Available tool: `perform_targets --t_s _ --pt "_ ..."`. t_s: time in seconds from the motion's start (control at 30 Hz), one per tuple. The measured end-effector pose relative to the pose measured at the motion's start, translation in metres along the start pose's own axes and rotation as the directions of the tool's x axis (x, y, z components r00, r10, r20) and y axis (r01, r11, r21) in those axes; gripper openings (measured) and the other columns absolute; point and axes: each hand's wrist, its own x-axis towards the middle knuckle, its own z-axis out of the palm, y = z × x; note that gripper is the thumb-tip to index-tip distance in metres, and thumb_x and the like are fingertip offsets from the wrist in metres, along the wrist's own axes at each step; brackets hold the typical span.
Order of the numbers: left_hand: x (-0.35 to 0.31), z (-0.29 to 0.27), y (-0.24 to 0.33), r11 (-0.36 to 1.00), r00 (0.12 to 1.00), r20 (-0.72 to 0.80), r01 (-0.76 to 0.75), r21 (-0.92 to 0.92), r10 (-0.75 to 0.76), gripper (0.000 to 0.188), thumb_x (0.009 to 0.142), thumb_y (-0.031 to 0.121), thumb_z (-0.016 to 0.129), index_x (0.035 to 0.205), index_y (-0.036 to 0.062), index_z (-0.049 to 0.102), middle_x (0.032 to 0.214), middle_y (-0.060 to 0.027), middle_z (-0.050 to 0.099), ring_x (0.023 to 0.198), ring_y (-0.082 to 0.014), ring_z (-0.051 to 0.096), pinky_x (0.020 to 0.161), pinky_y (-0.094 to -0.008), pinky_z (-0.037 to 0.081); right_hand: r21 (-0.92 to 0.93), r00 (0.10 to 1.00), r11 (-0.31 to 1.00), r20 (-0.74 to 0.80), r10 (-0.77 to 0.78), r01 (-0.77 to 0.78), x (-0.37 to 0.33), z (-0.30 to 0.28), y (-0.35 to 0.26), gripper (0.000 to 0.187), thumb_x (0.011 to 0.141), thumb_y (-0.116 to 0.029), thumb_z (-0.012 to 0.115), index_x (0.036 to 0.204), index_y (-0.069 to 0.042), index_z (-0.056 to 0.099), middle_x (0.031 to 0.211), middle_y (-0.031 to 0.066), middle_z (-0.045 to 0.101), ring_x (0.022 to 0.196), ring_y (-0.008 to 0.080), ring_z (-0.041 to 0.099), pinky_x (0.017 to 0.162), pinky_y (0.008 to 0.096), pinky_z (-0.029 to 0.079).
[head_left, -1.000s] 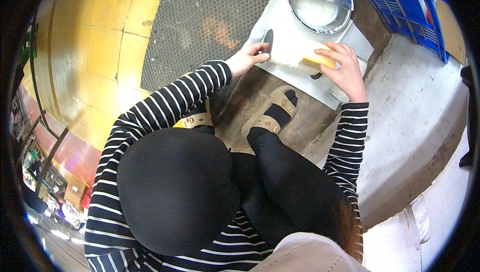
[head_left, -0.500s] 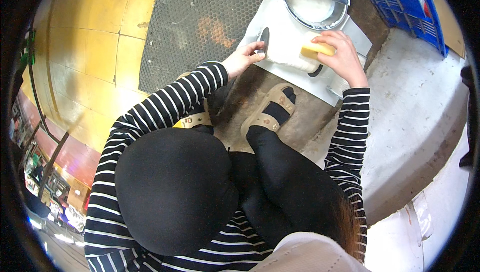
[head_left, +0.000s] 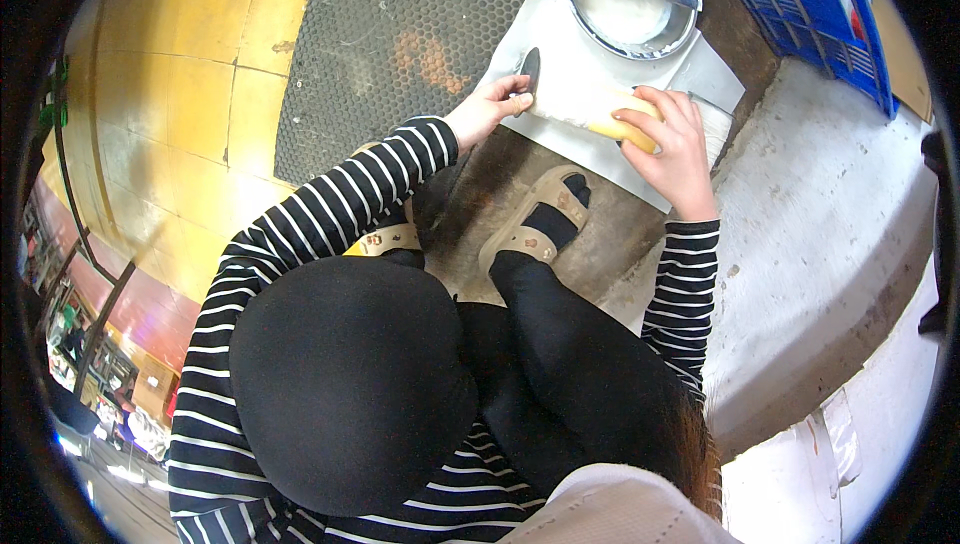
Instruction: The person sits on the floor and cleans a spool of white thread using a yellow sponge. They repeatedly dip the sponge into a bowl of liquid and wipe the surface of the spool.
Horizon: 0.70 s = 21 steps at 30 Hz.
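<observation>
With its fingers wrapped round it, my right hand (head_left: 672,139) holds a yellow sponge (head_left: 607,124) against the right part of a pale white piece (head_left: 565,96). That piece has a dark oval end (head_left: 531,68) at its left; its exact kind is hard to make out in the glare. Thumb and fingertips of my left hand (head_left: 495,107) pinch it at this dark end. Beneath both lies a light grey sheet (head_left: 517,44). Just beyond the piece, on the sheet, stands a round bucket (head_left: 690,26) with white liquid (head_left: 625,22) inside.
A black honeycomb rubber mat (head_left: 370,54) covers yellow floor tiles at the left. A blue plastic crate (head_left: 810,14) stands at the far right, beside a whitish floor slab (head_left: 800,194). My sandalled foot (head_left: 545,214) is close below the sheet.
My right hand and the sponge have come nearer to me and slightly left, along the white piece's right part. The left hand keeps its pinch and has barely moved.
</observation>
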Motion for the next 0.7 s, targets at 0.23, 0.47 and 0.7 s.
perform_targets --t_s 0.23,0.47,0.7 --pt "0.001 0.002 0.001 1.000 1.000 -0.012 0.024 -0.014 -0.024 0.058 0.100 0.030 0.057 0.144 -0.0041 0.040 0.139 -0.0103 0.052 0.129 -0.0174 0.044 0.112 -0.0323 0.030 0.024 0.997 0.997 -0.035 -0.071 0.072 -0.008 0.032 -0.021 0.037 0.065 -0.007 0.076 0.101 -0.014 0.073 0.119 0.0103 0.062 0.110 0.0306 0.057 0.094 0.0421 0.044" --pt "0.004 0.000 0.006 0.999 0.999 -0.027 0.039 -0.029 -0.040 0.064 0.098 0.032 0.060 0.145 -0.0061 0.038 0.137 -0.0117 0.052 0.127 -0.0192 0.046 0.109 -0.0328 0.032 -0.077 0.992 0.996 -0.122 0.026 -0.035 -0.032 0.017 -0.012 0.042 0.065 -0.007 0.076 0.106 -0.014 0.074 0.119 0.0108 0.062 0.108 0.0293 0.057 0.095 0.0418 0.044" --pt "0.010 0.002 0.012 0.999 0.997 -0.056 0.045 -0.015 -0.046 0.061 0.098 0.037 0.058 0.142 -0.0035 0.045 0.133 -0.0112 0.057 0.122 -0.0188 0.049 0.105 -0.0319 0.034 -0.035 0.995 0.999 -0.095 -0.023 0.020 -0.017 0.050 -0.026 0.041 0.067 -0.007 0.075 0.107 -0.017 0.074 0.121 0.0082 0.061 0.110 0.0287 0.056 0.094 0.0409 0.043"
